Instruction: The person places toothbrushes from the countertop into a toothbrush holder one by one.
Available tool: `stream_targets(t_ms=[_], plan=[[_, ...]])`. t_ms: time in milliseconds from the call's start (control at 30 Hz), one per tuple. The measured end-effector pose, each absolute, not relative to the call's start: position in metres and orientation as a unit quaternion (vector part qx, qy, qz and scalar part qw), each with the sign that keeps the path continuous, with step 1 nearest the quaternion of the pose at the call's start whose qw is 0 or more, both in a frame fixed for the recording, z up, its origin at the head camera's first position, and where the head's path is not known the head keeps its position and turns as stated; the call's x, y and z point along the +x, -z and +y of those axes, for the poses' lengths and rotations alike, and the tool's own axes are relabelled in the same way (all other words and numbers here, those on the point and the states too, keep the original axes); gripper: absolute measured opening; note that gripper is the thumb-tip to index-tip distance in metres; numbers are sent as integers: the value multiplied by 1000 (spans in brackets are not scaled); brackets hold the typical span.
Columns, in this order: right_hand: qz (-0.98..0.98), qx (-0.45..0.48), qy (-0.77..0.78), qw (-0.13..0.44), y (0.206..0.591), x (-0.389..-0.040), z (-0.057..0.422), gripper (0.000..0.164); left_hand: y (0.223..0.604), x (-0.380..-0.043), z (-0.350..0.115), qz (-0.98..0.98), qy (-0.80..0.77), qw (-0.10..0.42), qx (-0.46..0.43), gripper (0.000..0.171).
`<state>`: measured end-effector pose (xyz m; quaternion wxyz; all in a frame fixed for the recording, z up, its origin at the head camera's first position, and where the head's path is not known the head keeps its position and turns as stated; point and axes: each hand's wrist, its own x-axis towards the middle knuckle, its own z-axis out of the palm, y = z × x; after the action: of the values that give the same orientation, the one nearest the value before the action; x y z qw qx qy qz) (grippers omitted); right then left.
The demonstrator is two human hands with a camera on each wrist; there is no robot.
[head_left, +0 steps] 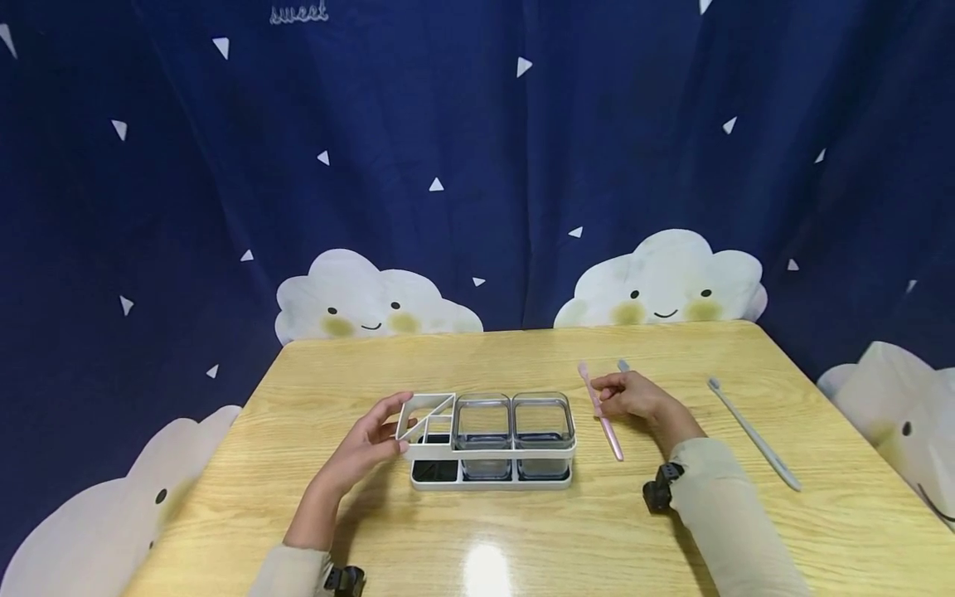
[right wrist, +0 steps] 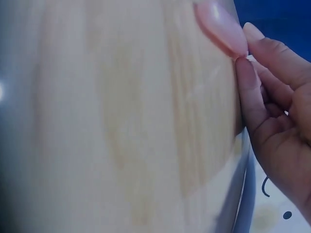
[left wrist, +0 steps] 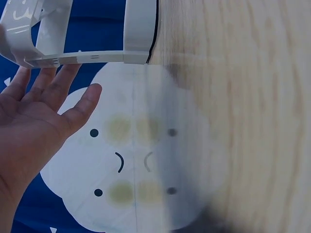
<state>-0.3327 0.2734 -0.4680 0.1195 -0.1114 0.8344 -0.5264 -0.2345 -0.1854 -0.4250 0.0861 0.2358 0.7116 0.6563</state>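
Observation:
A white toothbrush holder (head_left: 492, 453) with several slots at its left end stands mid-table. It carries two clear cups (head_left: 482, 421). My left hand (head_left: 363, 444) grips the left end of the holder, thumb at the front corner and index finger at the back. In the left wrist view, fingertips touch the holder's white side (left wrist: 102, 57). To the right of the cups, my right hand (head_left: 634, 400) pinches a pink toothbrush (head_left: 612, 439) by the middle. Its pink handle (right wrist: 221, 26) shows between thumb and finger in the right wrist view.
A grey-blue toothbrush (head_left: 761, 439) lies slanted at the right of the wooden table (head_left: 418, 539). Another bluish brush head (head_left: 622, 365) shows behind my right hand, the rest hidden. A dark blue curtain (head_left: 462, 108) with clouds hangs behind the table.

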Motion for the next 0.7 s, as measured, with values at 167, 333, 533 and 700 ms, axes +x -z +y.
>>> stream_targets(t_ms=[167,333,533,700], plan=[[851,-90,501,125,466,-333,268,60,425,-233,-186,713,-656,89,232,65],[860,-102,483,127,461,-334,263,63,425,-233,-188,713,-656,86,232,66],[853,-85,497,134,462,-332,260,59,424,-232,-188,716,-653,87,231,66],[836,-68,529,128,464,-328,261,55,424,-233,-186,714,-655,92,231,66]])
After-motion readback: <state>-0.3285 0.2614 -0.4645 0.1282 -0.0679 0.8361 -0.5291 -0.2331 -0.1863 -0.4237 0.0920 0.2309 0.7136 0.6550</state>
